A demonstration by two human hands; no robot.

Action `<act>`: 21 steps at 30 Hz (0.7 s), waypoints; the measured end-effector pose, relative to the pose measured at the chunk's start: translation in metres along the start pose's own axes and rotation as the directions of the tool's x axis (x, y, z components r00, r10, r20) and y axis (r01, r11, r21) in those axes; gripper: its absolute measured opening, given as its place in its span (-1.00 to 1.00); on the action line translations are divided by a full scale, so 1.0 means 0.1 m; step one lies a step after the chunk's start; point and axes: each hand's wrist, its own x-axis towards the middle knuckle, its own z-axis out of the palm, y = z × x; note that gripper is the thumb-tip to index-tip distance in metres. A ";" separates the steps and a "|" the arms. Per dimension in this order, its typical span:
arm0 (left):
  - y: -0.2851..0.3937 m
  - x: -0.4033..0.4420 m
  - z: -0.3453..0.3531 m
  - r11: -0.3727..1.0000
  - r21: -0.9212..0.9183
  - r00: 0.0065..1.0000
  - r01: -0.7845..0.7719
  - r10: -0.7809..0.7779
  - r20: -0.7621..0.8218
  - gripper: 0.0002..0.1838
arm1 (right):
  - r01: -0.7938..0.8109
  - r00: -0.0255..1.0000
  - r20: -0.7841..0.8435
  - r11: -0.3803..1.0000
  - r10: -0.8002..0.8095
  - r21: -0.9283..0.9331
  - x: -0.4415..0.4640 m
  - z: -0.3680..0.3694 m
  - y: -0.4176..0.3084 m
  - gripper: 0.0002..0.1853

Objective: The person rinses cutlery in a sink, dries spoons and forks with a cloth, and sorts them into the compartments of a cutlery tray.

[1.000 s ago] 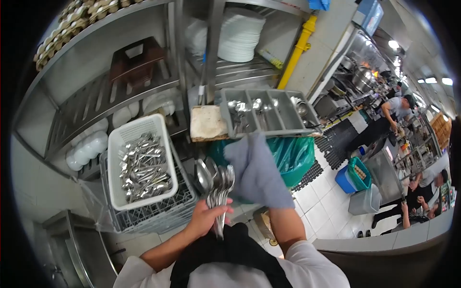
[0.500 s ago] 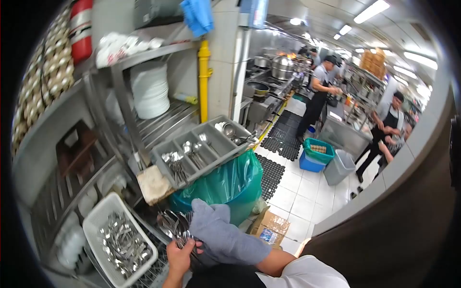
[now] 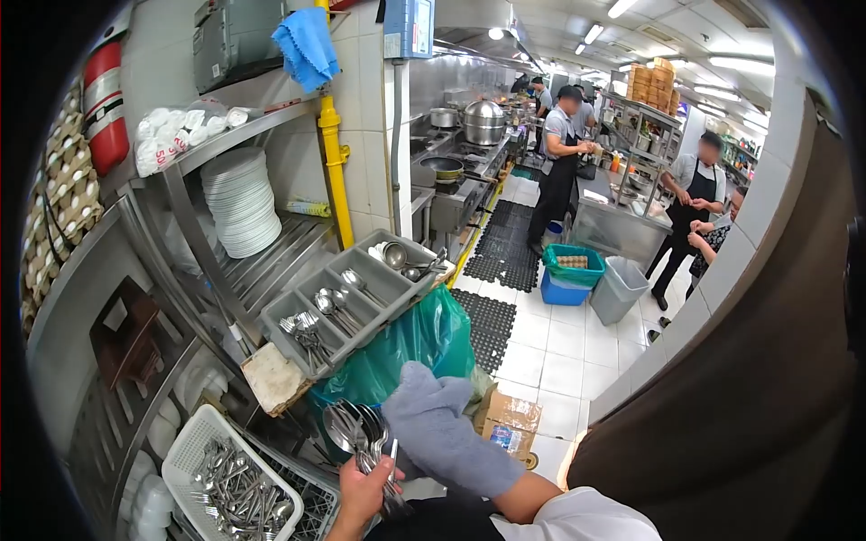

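Note:
A bunch of metal spoons, bowls pointing up, is gripped in my left hand, its fingers wrapped round the handles. Beside it a grey towel covers my right hand and much of my right forearm, hiding the fingers. The towel's edge lies close against the spoons. To the left, a white plastic basket holds jumbled cutlery. Ahead stands a grey cutlery tray with sorted forks, spoons and ladles in its compartments.
A bin with a green liner stands under the tray. A worn whitish block sits at the tray's near corner. Stacked plates fill a left shelf. A cardboard box lies on the floor. Several people work farther back.
My left hand and the spoons have shifted slightly right, with the spoons raised more upright. The towel-covered right hand has moved right too. The camera view has turned and tilted up a little.

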 end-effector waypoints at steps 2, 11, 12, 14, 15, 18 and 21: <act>0.02 0.01 -0.01 0.999 0.036 1.000 -0.013 0.013 0.005 -0.82 | 0.196 0.964 -0.189 0.980 -0.186 0.036 0.05 -0.08 0.17 -0.89; 0.06 -0.01 -0.20 0.989 0.140 0.998 0.056 -0.056 -0.003 -0.84 | -0.069 0.994 0.088 0.997 0.065 0.045 0.19 -0.25 0.35 -0.84; 0.06 -0.02 -0.20 0.989 0.139 0.998 0.057 -0.057 -0.004 -0.84 | -0.174 0.978 -0.034 0.888 0.208 0.427 0.16 0.34 0.44 -0.85; 0.05 -0.07 -0.21 0.993 0.100 0.997 0.061 -0.056 -0.051 -0.84 | 0.173 0.839 -0.274 0.247 0.470 0.953 0.10 1.46 0.61 -0.82; 0.03 -0.07 -0.21 0.993 0.098 0.997 0.059 -0.054 -0.055 -0.84 | 0.176 0.841 -0.275 0.245 0.466 0.953 0.05 1.41 0.52 -0.82; -0.02 -0.03 -0.14 1.000 -0.018 0.991 -0.008 0.006 -0.131 -0.84 | -0.554 0.832 0.253 0.759 0.493 0.342 -0.14 0.59 0.12 -0.77; 0.00 0.02 -0.09 0.997 0.083 0.998 0.004 0.001 -0.065 -0.82 | -0.079 0.996 0.083 0.862 0.043 0.500 -0.10 0.25 -0.01 -0.77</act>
